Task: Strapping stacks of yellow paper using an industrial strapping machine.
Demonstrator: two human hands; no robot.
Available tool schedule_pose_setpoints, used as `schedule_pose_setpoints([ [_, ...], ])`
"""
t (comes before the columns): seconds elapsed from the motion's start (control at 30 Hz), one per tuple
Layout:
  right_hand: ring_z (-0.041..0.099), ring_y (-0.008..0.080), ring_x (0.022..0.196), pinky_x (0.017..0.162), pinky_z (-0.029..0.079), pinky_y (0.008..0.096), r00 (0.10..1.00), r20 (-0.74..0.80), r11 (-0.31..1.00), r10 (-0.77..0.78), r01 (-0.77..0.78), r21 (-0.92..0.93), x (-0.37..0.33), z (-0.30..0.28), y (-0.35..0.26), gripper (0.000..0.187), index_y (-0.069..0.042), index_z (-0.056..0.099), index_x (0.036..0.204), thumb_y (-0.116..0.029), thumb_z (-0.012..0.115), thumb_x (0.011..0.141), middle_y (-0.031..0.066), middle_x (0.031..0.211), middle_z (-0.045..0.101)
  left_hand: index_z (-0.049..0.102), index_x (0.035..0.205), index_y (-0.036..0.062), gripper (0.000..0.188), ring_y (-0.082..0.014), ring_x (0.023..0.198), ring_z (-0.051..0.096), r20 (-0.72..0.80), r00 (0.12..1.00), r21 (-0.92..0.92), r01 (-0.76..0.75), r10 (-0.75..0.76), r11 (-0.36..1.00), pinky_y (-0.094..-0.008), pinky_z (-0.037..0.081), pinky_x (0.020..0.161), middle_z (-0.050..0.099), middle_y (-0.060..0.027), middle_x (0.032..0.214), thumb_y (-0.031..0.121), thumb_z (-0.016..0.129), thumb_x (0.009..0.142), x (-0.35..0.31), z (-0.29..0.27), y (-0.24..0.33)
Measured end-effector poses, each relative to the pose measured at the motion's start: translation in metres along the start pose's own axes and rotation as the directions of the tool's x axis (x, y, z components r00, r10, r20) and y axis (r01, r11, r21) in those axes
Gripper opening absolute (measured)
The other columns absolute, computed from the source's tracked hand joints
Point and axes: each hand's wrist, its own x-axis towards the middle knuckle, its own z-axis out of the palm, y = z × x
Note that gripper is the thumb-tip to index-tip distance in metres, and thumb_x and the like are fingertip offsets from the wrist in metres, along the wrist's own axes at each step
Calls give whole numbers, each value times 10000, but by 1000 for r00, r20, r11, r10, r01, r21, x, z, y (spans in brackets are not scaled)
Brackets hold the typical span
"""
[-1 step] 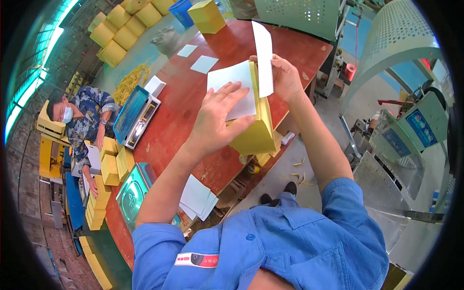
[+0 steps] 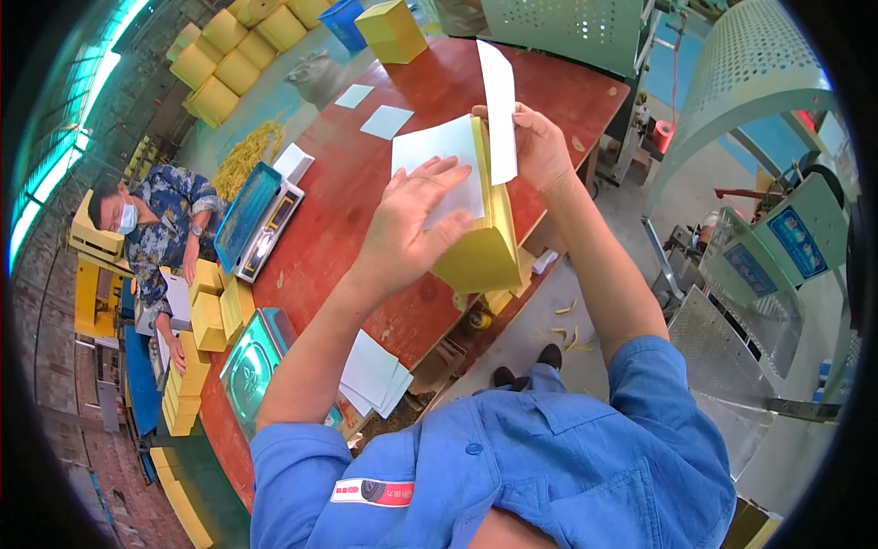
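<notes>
A tall yellow block, apparently a stack of yellow paper, stands at the near right edge of the red table. A white sheet of paper covers most of its top. Over that sheet my left hand is spread, fingers apart, with the fingertips on or just above the paper; the thumb is slightly blurred. My right hand pinches a second white sheet, held upright along the block's right side. Part of the right fingers is hidden behind this sheet.
The red table carries loose white sheets, another yellow block, a scale and a stack of white paper. At left a masked person handles yellow blocks. Metal machinery stands at right.
My left hand has shifted very slightly, its thumb drawing up and left over the block. My right hand and its sheet look the same.
</notes>
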Motion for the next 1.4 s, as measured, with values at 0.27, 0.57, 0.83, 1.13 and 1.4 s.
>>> schedule_pose_setpoints([
  [0.27, 585, 295, 1134, 1049, 414, 406, 1000, -25, 999, -9, 8, -53, 0, 3, 2, 404, 43, 561, 1174, -179, 488, 845, 196, 1233, 628, 501, 1363, -17, 555, -317, 1355, 434, 46, 998, 57, -46, 44, 997, -408, 297, 1138, 492, -206, 1419, 216, 618, 873, 4, -10, 5],
  [0.57, 591, 291, 1125, 1041, 421, 408, 1000, -5, 1000, 1, -1, 31, -3, 1, 5, 371, 37, 566, 1158, -185, 484, 873, 187, 1203, 638, 467, 1372, -55, 560, -366, 1358, 419, -232, 973, 387, 96, -4, 917, -433, 266, 1148, 451, -252, 1439, 315, 542, 957, 16, 5, -29],
  [0.83, 647, 279, 927, 844, 528, 408, 967, -236, 974, -91, 136, 181, -73, -42, 19, 280, -12, 590, 1106, -163, 527, 879, 161, 1077, 662, 587, 1240, -42, 467, -377, 1263, 504, 99, 994, 572, -89, 39, 816, -466, 347, 1087, 559, -245, 1320, 305, 567, 928, 30, 3, -19],
  [1.13, 658, 227, 867, 797, 547, 371, 741, -582, 933, 334, -348, 91, -184, -113, 111, 259, 19, 592, 1093, -96, 519, 874, 141, 1018, 661, 644, 1057, -12, 259, -355, 1025, 594, -111, 989, 412, 136, -98, 901, -421, 464, 900, 636, -188, 1077, 196, 582, 917, 59, 16, -27],
  [1.4, 651, 228, 883, 791, 542, 376, 725, -574, 894, 381, -446, 30, -175, -83, 93, 166, 24, 587, 998, -92, 513, 906, 121, 950, 643, 634, 1138, 32, 272, -363, 1119, 563, -191, 981, 650, 131, -6, 749, -428, 434, 970, 600, -225, 1179, 192, 566, 929, 46, 24, -37],
])
